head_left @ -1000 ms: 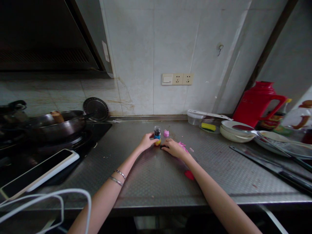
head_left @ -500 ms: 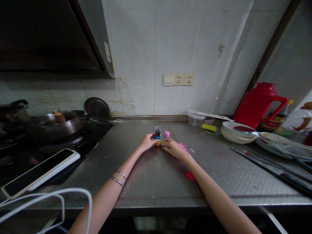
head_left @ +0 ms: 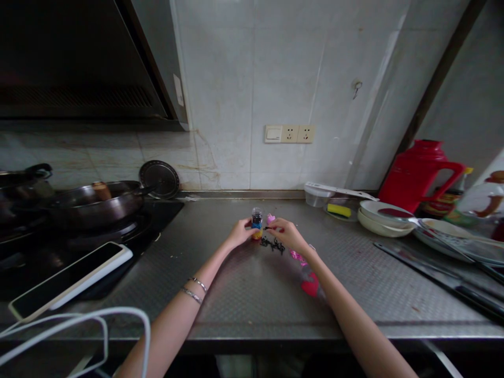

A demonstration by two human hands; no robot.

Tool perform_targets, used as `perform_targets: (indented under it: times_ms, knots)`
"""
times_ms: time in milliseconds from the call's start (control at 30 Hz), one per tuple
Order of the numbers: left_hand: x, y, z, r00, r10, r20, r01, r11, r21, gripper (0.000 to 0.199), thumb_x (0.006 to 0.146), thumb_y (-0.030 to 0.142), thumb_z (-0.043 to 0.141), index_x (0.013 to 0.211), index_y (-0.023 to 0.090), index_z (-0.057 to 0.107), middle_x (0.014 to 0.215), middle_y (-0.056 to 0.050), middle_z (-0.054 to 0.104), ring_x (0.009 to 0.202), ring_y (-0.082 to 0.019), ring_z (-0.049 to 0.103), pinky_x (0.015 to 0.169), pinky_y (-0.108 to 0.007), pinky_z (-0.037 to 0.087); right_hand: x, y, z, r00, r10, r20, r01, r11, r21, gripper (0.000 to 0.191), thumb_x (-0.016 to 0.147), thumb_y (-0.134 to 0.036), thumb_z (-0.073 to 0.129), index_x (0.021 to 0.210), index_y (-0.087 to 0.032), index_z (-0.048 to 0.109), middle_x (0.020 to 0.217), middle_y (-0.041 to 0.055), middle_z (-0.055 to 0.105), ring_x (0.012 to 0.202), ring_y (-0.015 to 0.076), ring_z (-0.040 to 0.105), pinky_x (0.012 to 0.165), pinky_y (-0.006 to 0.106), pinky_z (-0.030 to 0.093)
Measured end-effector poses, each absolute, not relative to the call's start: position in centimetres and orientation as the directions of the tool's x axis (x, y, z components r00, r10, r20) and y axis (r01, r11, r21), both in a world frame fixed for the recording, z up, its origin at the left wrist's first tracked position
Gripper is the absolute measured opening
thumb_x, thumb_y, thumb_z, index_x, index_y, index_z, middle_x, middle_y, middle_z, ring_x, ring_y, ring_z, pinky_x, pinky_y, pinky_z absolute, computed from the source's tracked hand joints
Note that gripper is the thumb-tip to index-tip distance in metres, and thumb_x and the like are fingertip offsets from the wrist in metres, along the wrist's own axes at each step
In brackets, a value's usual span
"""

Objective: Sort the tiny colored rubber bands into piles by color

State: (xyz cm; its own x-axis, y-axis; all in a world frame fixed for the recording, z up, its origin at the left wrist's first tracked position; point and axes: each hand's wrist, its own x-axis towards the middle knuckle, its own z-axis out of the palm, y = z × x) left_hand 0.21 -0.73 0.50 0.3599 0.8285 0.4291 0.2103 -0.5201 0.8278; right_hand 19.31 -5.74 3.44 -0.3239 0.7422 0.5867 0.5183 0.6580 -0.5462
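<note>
A small clear jar (head_left: pixel 256 217), with yellow, blue and black layers inside, stands upright on the metal counter (head_left: pixel 236 294). My left hand (head_left: pixel 239 233) is closed around its left side. To the right of the jar, my right hand (head_left: pixel 289 234) pinches a small black band (head_left: pixel 268 228) at about mid-jar height. Beneath those fingers lies a loose pile of small black bands (head_left: pixel 273 245). Behind my right hand a small pink object (head_left: pixel 270 218) shows in part. Pink bands (head_left: pixel 298 257) and a red heart-shaped piece (head_left: pixel 310 284) lie near my right forearm, which partly covers them.
On the left are a stove with a pan (head_left: pixel 90 205), a phone-like device (head_left: pixel 71 281) and a white cable (head_left: pixel 114 311). To the right stand bowls (head_left: pixel 384 226), a yellow sponge (head_left: pixel 339 210), a long knife-like tool (head_left: pixel 417 268) and a red thermos (head_left: pixel 413 176).
My right hand has risen from the counter and moved slightly right, a black band between its fingers. The black pile has come into view. My left hand still holds the jar.
</note>
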Motion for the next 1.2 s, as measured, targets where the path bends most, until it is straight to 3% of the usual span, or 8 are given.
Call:
perform_targets:
  times_ms: [133,333,500,700,933,1200]
  knots:
    - [0.1,-0.9,0.5,0.385,0.822,0.419,0.221,-0.523,0.823,0.032,0.066,0.019,0.063,0.098,0.012,0.060,0.098,-0.007,0.065,0.090,-0.019,0.059,0.084,-0.032,0.042,19.3,-5.3,6.0,-0.258,0.728,0.635,0.510,0.661,-0.551,0.021,0.075,-0.032,0.054,0.081,-0.016,0.066,0.086,0.0060,0.060,0.076,0.0136,0.056,0.061,0.023,0.043]
    - [0.2,-1.3,0.8,0.375,0.830,0.413,0.260,-0.522,0.812,0.030,0.067,0.019,0.059,0.096,0.013,0.060,0.095,-0.006,0.065,0.088,-0.017,0.059,0.082,-0.030,0.043,18.4,-2.8,11.1,-0.396,0.650,0.648,0.541,0.736,-0.407,0.017,0.073,-0.028,0.057,0.078,-0.015,0.066,0.092,0.0067,0.060,0.081,0.0132,0.056,0.066,0.023,0.044]
    - [0.2,-1.5,1.1,0.375,0.826,0.421,0.288,-0.535,0.794,0.028,0.067,0.019,0.059,0.094,0.013,0.061,0.095,-0.007,0.065,0.087,-0.018,0.059,0.082,-0.031,0.042,17.1,-0.7,13.3,-0.595,0.693,0.407,0.656,0.711,-0.253,0.012,0.070,-0.021,0.060,0.076,-0.013,0.067,0.090,0.0077,0.062,0.077,0.0128,0.057,0.069,0.022,0.044]
    - [0.1,-1.3,0.8,0.389,0.811,0.436,0.262,-0.551,0.792,0.030,0.068,0.020,0.059,0.097,0.014,0.060,0.096,-0.007,0.065,0.087,-0.017,0.059,0.083,-0.031,0.042,15.5,0.3,14.0,-0.559,0.817,0.143,0.814,0.574,-0.094,0.019,0.068,-0.022,0.062,0.083,-0.014,0.067,0.084,0.0075,0.066,0.076,0.0149,0.059,0.066,0.020,0.043]
    - [0.2,-1.3,0.8,0.391,0.802,0.452,0.243,-0.563,0.790,0.029,0.067,0.021,0.060,0.095,0.014,0.060,0.095,-0.006,0.065,0.086,-0.017,0.059,0.082,-0.031,0.043,14.9,0.3,14.3,-0.564,0.825,0.025,0.820,0.563,-0.103,0.020,0.067,-0.021,0.057,0.082,-0.014,0.069,0.081,0.0062,0.068,0.068,0.0138,0.060,0.058,0.018,0.042]
    - [0.3,-1.6,1.2,0.388,0.814,0.433,0.266,-0.548,0.793,0.029,0.067,0.020,0.060,0.095,0.013,0.060,0.095,-0.006,0.065,0.085,-0.017,0.059,0.081,-0.030,0.043,15.4,-0.7,15.0,-0.552,0.825,0.123,0.808,0.565,-0.168,0.025,0.071,-0.029,0.054,0.083,-0.013,0.069,0.081,0.0067,0.068,0.069,0.0134,0.059,0.056,0.018,0.040]
